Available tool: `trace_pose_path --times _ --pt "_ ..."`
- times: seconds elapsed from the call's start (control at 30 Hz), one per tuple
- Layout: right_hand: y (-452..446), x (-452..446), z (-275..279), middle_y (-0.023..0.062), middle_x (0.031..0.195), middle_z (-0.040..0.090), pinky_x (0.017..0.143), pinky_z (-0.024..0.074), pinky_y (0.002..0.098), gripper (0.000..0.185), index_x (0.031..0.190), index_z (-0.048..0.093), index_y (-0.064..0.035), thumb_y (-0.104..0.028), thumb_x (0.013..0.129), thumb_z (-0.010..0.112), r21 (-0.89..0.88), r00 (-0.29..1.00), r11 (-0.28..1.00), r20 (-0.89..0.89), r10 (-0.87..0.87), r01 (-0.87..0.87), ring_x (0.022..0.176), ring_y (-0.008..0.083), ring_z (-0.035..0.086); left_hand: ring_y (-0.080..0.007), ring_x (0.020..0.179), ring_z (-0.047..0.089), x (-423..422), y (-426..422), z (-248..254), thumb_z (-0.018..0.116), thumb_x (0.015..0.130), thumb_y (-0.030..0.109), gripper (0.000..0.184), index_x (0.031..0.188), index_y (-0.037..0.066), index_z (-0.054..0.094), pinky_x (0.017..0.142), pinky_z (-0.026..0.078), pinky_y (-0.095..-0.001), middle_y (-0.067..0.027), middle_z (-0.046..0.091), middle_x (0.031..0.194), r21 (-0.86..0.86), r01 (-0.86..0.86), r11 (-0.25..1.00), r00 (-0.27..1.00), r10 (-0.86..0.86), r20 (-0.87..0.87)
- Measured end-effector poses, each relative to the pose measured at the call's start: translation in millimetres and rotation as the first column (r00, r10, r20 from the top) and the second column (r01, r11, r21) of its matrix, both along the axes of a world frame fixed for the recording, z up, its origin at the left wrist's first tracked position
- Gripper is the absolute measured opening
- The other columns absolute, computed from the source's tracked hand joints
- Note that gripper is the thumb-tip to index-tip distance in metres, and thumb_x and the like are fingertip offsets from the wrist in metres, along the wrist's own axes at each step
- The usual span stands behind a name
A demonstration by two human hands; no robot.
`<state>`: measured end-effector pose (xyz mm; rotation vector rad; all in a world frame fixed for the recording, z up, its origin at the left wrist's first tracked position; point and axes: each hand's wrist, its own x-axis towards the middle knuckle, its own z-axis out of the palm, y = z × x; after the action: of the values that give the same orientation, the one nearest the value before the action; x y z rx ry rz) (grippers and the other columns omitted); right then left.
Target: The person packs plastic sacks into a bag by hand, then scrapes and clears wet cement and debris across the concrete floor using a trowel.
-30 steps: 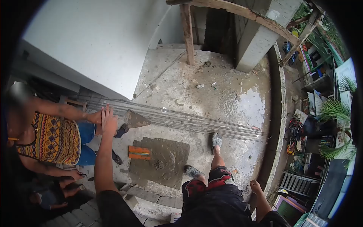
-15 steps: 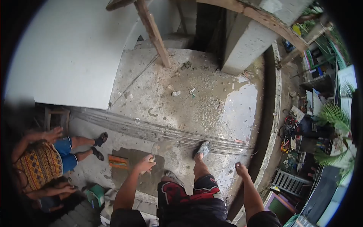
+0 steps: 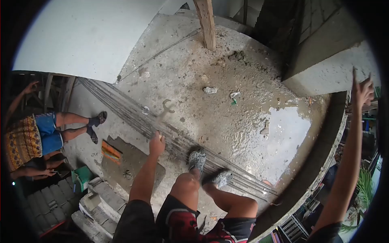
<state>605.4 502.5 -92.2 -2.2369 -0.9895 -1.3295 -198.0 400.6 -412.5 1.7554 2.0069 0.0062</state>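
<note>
My left hand (image 3: 157, 143) is closed round the handle of a trowel (image 3: 160, 120), whose blade is smeared by motion over long thin steel bars (image 3: 121, 107) on the concrete floor. Below and left of that hand lies a patch of wet grey mortar (image 3: 131, 172), with an orange float (image 3: 110, 152) at its left edge. Raised at the far right, my right hand (image 3: 363, 92) has its fingers apart, in front of a concrete column (image 3: 332, 75). It holds nothing that I can see.
A co-worker in a patterned top (image 3: 22, 141) is at the left, another person partly visible beside them. Grey blocks (image 3: 50, 202) and a green container (image 3: 82, 178) are at lower left. A wooden post (image 3: 206, 24) stands at the top. A low curved wall (image 3: 310, 184) borders a puddle (image 3: 287, 137).
My left hand has moved away from the co-worker's hand with the trowel in it. My right hand has risen to the far right and opened. My feet have shifted onto the bars.
</note>
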Motion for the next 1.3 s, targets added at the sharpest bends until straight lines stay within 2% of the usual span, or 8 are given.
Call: trace_pose_path --times 0.13,0.23,0.4,0.6,0.9,1.0,1.13,1.3 --pt "60.3 6.5 33.5 0.024 0.152 -0.008 0.107 0.0005 0.0633 0.132 0.147 0.001 -0.0042 -0.079 0.058 0.063 -0.009 0.872 0.993 -0.477 -0.105 0.115 0.141 0.0396 -0.003 -0.044 0.086 0.061 -10.1 89.7 -162.9 0.052 0.09 0.019 0.038 0.117 -0.006 0.043 0.07 0.048 -0.0483 -0.0287 0.062 0.09 -0.012 -0.354 0.935 0.935 0.354 -0.015" --pt "93.6 11.5 26.3 0.0258 0.151 -0.01 0.107 0.0006 0.0634 0.134 0.146 -0.002 -0.0023 -0.079 0.058 0.063 -0.053 0.846 0.981 -0.499 -0.187 0.185 0.14 0.0404 -0.004 -0.0463 0.088 0.057 72.4 58.5 -210.0 0.052 0.086 0.012 0.035 0.113 -0.008 0.042 0.075 0.046 -0.049 -0.0298 0.06 0.091 0.173 -0.324 0.93 0.936 0.289 0.201" --pt "117.0 28.3 16.7 0.0288 0.149 -0.012 0.106 0.0008 0.0636 0.136 0.144 -0.006 0.0008 -0.08 0.058 0.062 -0.047 0.865 0.974 -0.451 -0.221 0.224 0.14 0.0417 -0.004 -0.0446 0.079 0.06 166.1 -55.6 -163.0 0.052 0.087 0.016 0.041 0.12 -0.006 0.04 0.07 0.048 -0.0513 -0.0278 0.061 0.084 -0.184 0.166 0.969 0.951 -0.109 0.288" --pt "117.0 32.5 4.7 0.0324 0.147 -0.014 0.106 0.001 0.0638 0.14 0.141 -0.012 0.0046 -0.081 0.058 0.061 -0.032 0.869 0.965 -0.427 -0.249 0.261 0.139 0.0433 -0.005 -0.0439 0.077 0.062 99.1 122.1 -166.1 0.052 0.086 0.012 0.039 0.118 -0.008 0.041 0.064 0.048 -0.0496 -0.0266 0.063 0.081 0.307 -0.22 0.926 0.972 0.184 0.144" --pt "127.9 41.7 2.7 0.0372 0.144 -0.017 0.106 0.0013 0.0641 0.144 0.138 -0.019 0.0096 -0.081 0.058 0.06 -0.067 0.838 0.94 -0.434 -0.33 0.336 0.138 0.0454 -0.006 -0.0432 0.087 0.06 195.1 52.9 -154.7 0.056 0.083 0.011 0.049 0.126 -0.003 0.036 0.075 0.048 -0.0485 -0.0277 0.062 0.091 -0.225 0.225 0.948 0.961 -0.177 0.214" --pt "126.7 41.3 -8.8 0.0394 0.141 -0.019 0.108 0.0039 0.0605 0.144 0.135 -0.02 0.0127 -0.081 0.059 0.059 0.021 0.868 0.979 -0.466 -0.17 0.203 0.138 0.0466 -0.006 -0.0422 0.084 0.062 157.5 123.7 -178.4 0.056 0.085 0.013 0.047 0.123 -0.008 0.04 0.07 0.05 -0.0469 -0.027 0.063 0.087 0.278 -0.074 0.958 0.994 0.05 0.094" --pt "131.8 51.7 -16.5 0.0383 0.142 -0.015 0.107 0.0055 0.0621 0.138 0.137 -0.015 0.0105 -0.08 0.062 0.057 0.094 0.926 0.978 -0.35 -0.142 0.185 0.136 0.0477 -0.002 -0.0402 0.082 0.062 172.2 204.9 -220.8 0.053 0.086 0.011 0.042 0.121 -0.01 0.041 0.069 0.051 -0.0446 -0.026 0.063 0.088 0.18 -0.321 0.93 0.916 0.257 0.307" --pt "139.7 68.2 -30.8 0.0369 0.143 -0.01 0.105 0.0074 0.064 0.13 0.139 -0.009 0.0076 -0.079 0.065 0.055 0.156 0.953 0.972 -0.276 -0.125 0.173 0.135 0.049 0.002 -0.044 0.087 0.061 253.0 63.3 -166.0 0.056 0.081 0.01 0.069 0.14 0.0 0.021 0.078 0.048 -0.0502 -0.0281 0.062 0.088 -0.274 0.292 0.917 0.934 -0.21 0.29"
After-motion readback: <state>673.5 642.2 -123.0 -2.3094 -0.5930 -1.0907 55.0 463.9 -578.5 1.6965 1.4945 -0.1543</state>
